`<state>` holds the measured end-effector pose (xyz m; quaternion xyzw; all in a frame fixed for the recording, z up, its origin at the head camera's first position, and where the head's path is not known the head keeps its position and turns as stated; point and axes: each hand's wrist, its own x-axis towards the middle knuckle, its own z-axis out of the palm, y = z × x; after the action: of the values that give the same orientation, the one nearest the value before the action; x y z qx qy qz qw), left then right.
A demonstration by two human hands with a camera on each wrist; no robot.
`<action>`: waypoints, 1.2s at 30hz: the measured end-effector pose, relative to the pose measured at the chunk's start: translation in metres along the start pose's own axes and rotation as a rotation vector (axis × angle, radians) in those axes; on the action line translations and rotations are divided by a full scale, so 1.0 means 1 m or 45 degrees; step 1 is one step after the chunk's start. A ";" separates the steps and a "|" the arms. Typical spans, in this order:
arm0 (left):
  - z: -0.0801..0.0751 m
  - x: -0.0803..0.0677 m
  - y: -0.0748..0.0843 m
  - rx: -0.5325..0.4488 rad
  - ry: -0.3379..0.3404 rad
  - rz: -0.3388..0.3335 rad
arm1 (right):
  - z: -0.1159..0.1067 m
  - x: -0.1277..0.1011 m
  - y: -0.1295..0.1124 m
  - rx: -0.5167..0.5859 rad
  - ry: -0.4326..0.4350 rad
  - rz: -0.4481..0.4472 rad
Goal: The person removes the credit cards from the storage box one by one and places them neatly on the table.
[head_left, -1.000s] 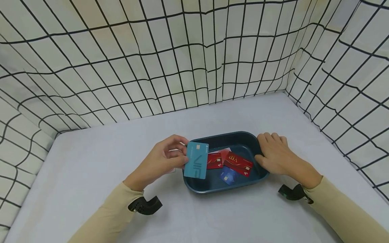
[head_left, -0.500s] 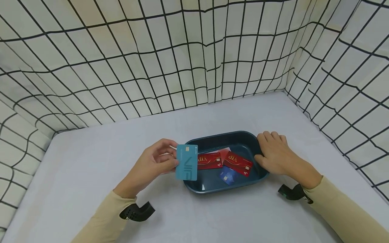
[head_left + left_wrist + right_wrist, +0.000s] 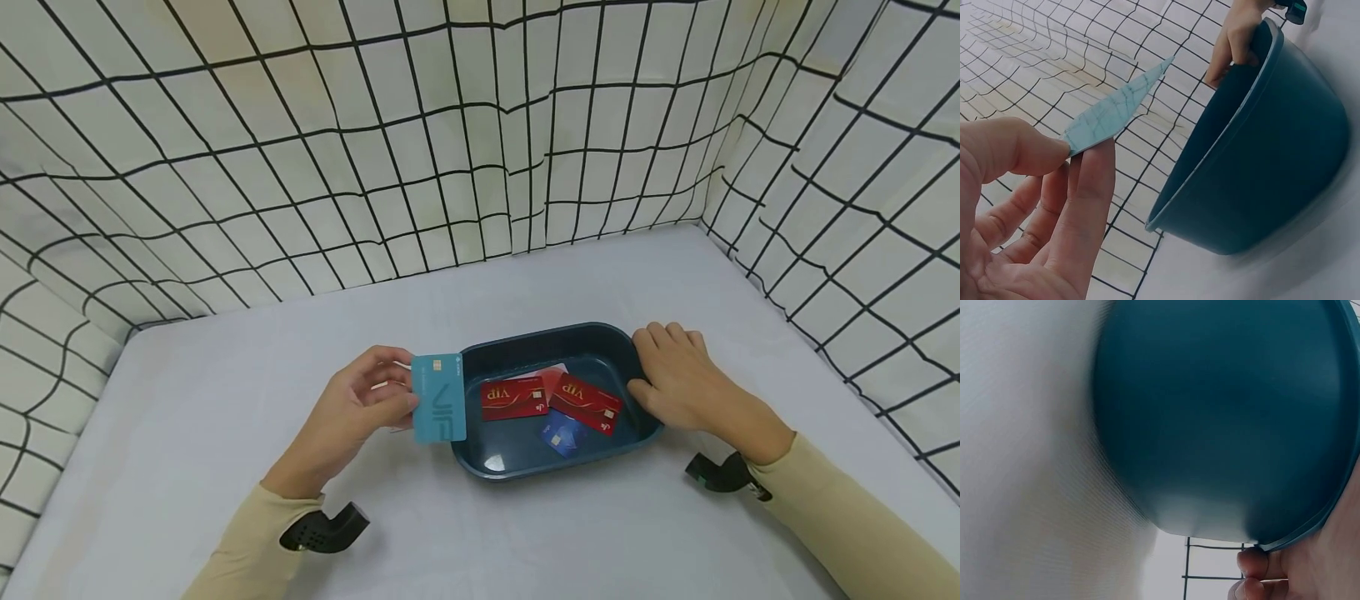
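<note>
The left hand (image 3: 352,412) pinches the teal card (image 3: 438,398) upright, long axis vertical, just left of the tray (image 3: 555,467); the right hand (image 3: 678,383) grips the tray's far rim.

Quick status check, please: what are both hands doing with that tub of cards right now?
Left hand pinches light blue VIP card, just outside tub's left rim. Right hand grips dark teal tub. Two red VIP cards, one blue inside. Nothing in the way.

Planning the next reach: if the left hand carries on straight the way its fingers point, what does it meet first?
Probably the near left rim of the dark blue tray; the left hand pinches the light blue card just beside it.
</note>
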<state>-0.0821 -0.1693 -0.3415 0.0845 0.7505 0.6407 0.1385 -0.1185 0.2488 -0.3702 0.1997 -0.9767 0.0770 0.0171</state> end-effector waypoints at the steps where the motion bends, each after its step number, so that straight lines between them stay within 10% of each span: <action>1: -0.001 0.000 0.000 -0.010 0.005 0.001 | 0.000 0.000 0.000 0.003 -0.002 0.001; 36: -0.046 0.003 -0.019 -0.096 0.194 -0.030 | -0.002 0.000 0.000 0.030 -0.016 0.003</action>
<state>-0.0980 -0.2145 -0.3539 0.0216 0.7350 0.6715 0.0916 -0.1185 0.2493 -0.3686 0.1992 -0.9760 0.0874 0.0086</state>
